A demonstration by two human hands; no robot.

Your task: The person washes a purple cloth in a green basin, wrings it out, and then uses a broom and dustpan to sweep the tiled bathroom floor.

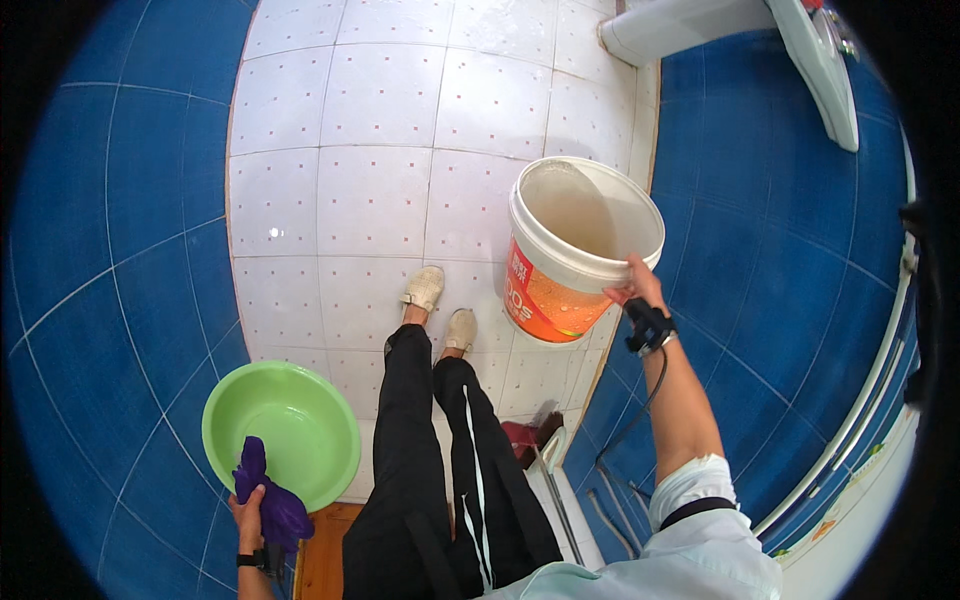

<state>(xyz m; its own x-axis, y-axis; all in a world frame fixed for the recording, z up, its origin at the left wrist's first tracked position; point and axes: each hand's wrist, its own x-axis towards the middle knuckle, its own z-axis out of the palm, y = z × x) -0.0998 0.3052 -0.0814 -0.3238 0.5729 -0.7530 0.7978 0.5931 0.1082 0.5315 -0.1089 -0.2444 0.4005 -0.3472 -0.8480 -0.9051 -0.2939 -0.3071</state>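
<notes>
From where I stand, with twelve straight ahead of the person, the left hand (247,510) is at about eight o'clock, closed on a purple cloth (268,497) at the near rim of a green basin (310,425). The cloth covers part of that rim and some of the fingers, so I can't tell how firmly the basin itself is gripped. At two o'clock the right hand (638,286) pinches the rim of a white bucket (545,285) with an orange label; part of the grip is turned from me. The bucket leans, its bottom is out of sight, and its shadowed inside is hard to read. Whether either vessel touches the floor I can't say.

The person's legs, in black trousers (405,430), stand between basin and bucket. A cable runs down from a black device (650,328) on the right wrist. At one o'clock, beyond the bucket, a white pedestal (690,30) is cut off by the upper edge. Around five o'clock, a dark red object (522,438) by the wall is half hidden. Blue tiles (140,200) line both sides.
</notes>
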